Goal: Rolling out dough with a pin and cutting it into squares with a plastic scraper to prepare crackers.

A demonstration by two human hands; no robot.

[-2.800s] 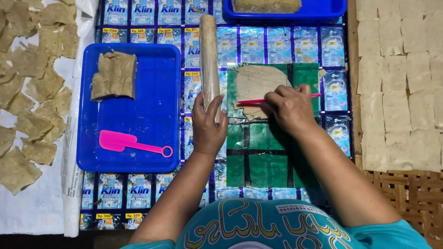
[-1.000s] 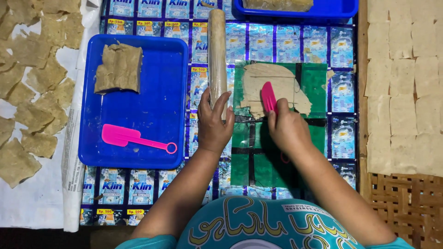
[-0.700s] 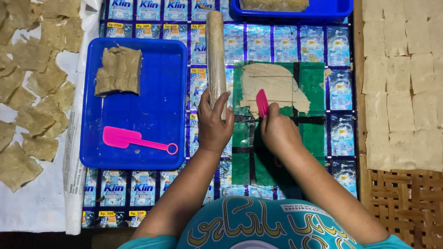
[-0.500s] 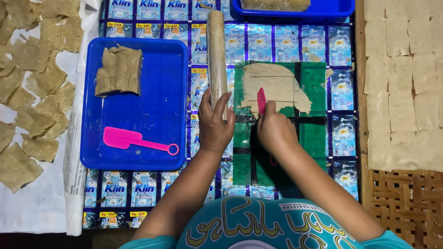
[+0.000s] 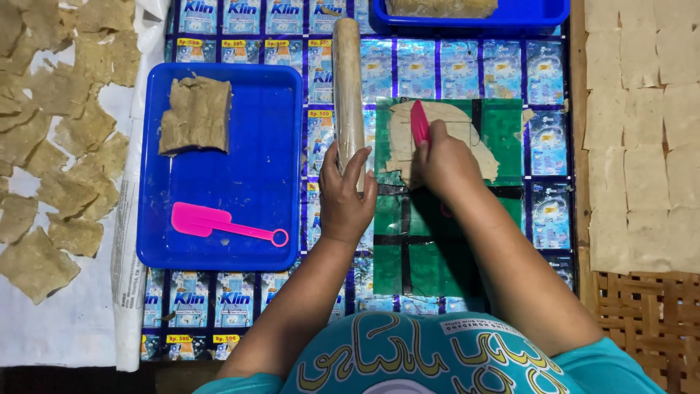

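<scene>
Dough [image 5: 445, 138] lies on the green board [image 5: 503, 131]; right hand [image 5: 445, 160] pinches a pink scraper [image 5: 419, 122] against it, left hand [image 5: 346, 197] grips the roller [image 5: 348, 87].

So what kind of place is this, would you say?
Probably a small home workshop for making thin crackers by hand: a wooden rolling pin, a rolled dough sheet being cut on a green board, and cut squares laid out to dry.

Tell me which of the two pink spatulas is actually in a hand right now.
The pink spatula on the flattened dough sheet, gripped by the right hand. The other pink spatula lies untouched in the blue tray.
</scene>
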